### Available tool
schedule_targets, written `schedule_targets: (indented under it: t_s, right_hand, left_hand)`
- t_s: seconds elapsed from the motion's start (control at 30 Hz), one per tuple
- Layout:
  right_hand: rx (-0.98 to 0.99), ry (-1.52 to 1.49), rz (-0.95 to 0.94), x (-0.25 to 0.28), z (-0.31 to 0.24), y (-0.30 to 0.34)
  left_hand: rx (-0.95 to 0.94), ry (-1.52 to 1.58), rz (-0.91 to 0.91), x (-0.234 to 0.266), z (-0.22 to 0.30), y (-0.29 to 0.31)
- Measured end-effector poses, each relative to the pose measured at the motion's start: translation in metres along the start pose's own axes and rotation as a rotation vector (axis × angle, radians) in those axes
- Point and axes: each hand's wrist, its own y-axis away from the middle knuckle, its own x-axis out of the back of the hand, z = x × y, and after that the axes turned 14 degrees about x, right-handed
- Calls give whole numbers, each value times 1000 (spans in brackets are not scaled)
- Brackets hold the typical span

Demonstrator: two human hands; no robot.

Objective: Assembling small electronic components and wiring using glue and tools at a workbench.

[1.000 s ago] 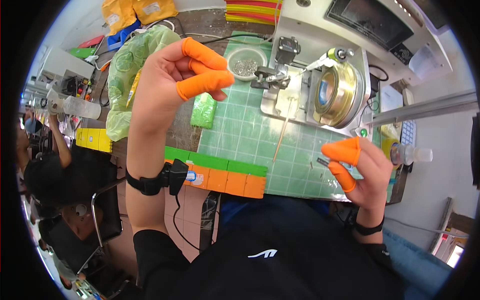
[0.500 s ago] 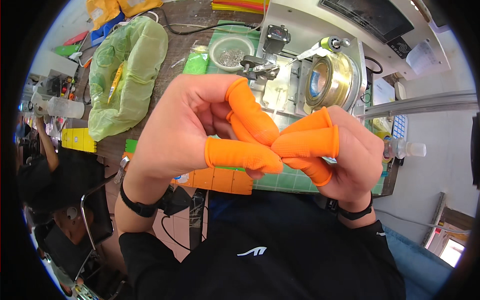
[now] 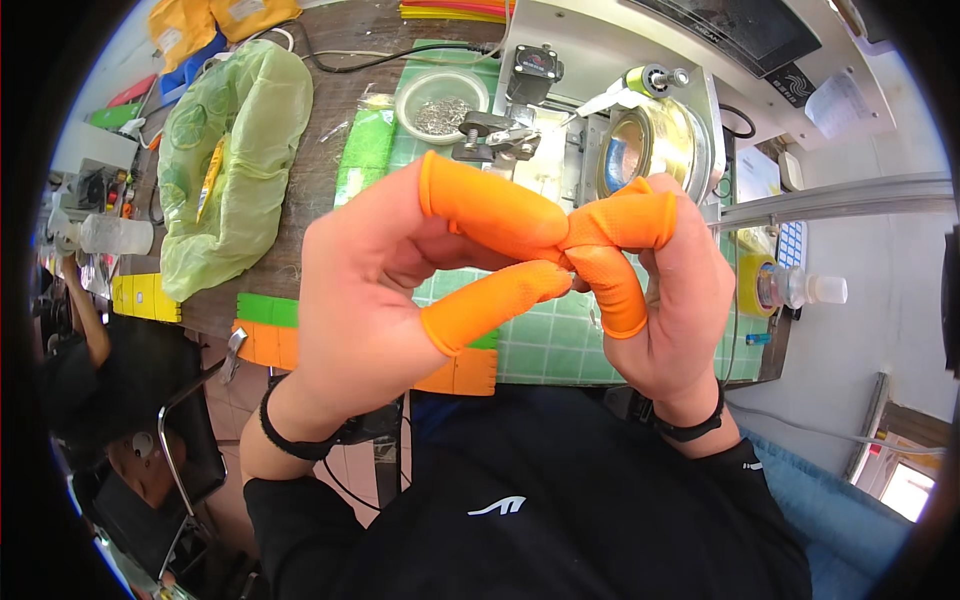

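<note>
Orange rubber finger cots (image 3: 490, 205) cover the fingertips of both hands. My left hand (image 3: 365, 270) pinches with thumb and forefinger, its other fingers curled behind. My right hand (image 3: 680, 290) also pinches, and its tips meet the left ones over the green cutting mat (image 3: 545, 350). Whatever lies between the fingertips is too small and hidden to name. Beyond the hands is a metal bench fixture (image 3: 505, 135) with a black clamp. Just left of it stands a round translucent bowl (image 3: 440, 105) full of small metal parts.
A large spool of wire (image 3: 670, 150) sits on the white machine (image 3: 735, 35) at the back right. On the left lies a pale green plastic bag (image 3: 235, 170) with a yellow pen-like item. A green packet (image 3: 367, 150) rests beside the bowl. Orange strips (image 3: 265, 345) line the front edge.
My left forefinger and thumb have spread into a wider, rounded pinch. My right fingers have shifted and pinch more upright, tips still meeting the left. The whole view has moved slightly.
</note>
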Motion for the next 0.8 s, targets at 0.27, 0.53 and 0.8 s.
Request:
schedule_targets:
  t_s: [0.27, 0.53, 0.8]
  right_hand:
    - [-198, -48, 3, -7, -17, 13]
    - [-398, -445, -15, -3, -19, 12]
    - [-84, -43, -59, 0, -15, 13]
  left_hand:
    - [-950, -936, 246, 4, -19, 9]
    - [-503, -472, 173, -2, -29, 25]
    - [-383, -473, 96, -4, -25, 18]
